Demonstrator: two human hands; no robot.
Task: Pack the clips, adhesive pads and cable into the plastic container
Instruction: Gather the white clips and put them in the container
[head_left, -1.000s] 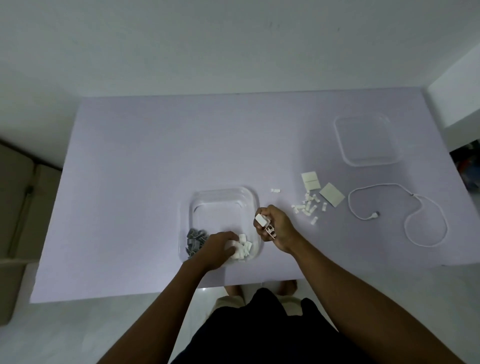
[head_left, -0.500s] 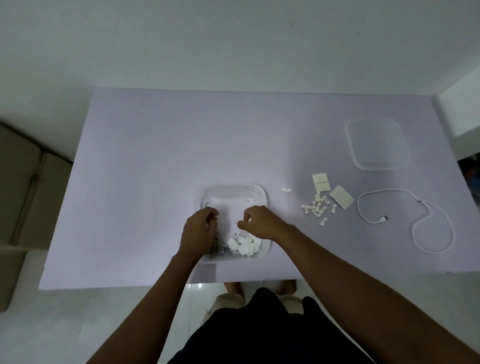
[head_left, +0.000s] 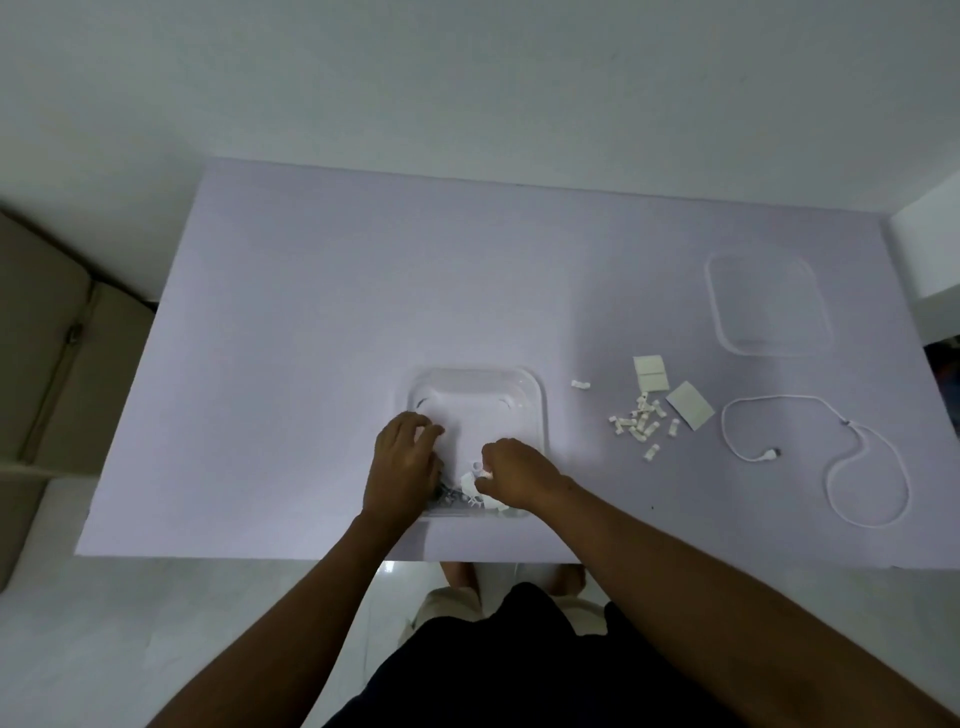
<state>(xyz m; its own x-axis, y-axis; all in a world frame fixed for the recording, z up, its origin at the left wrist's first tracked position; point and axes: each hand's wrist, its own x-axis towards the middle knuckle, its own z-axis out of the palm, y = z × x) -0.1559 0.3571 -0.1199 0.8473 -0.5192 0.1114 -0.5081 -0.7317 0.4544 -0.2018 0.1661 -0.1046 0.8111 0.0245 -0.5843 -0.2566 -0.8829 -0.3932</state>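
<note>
A clear plastic container (head_left: 524, 387) sits near the table's front edge. Both hands are over its near half. My left hand (head_left: 402, 470) rests curled on the container's left side, above grey clips (head_left: 454, 498) lying inside. My right hand (head_left: 517, 475) is pinched on white clips (head_left: 475, 480) over the white pieces in the container. To the right on the table lie a pile of small white clips (head_left: 641, 423), one stray white clip (head_left: 580, 385), white adhesive pads (head_left: 650, 372) and a looped white cable (head_left: 852, 462).
The container's clear lid (head_left: 769, 304) lies at the far right of the lilac table (head_left: 311, 322). A beige sofa (head_left: 47, 343) stands left of the table. A white block (head_left: 930, 254) is at the right edge.
My right hand has moved from beside the container to over its near right part, carrying white clips. My left hand has shifted from the near right of the container to its left side.
</note>
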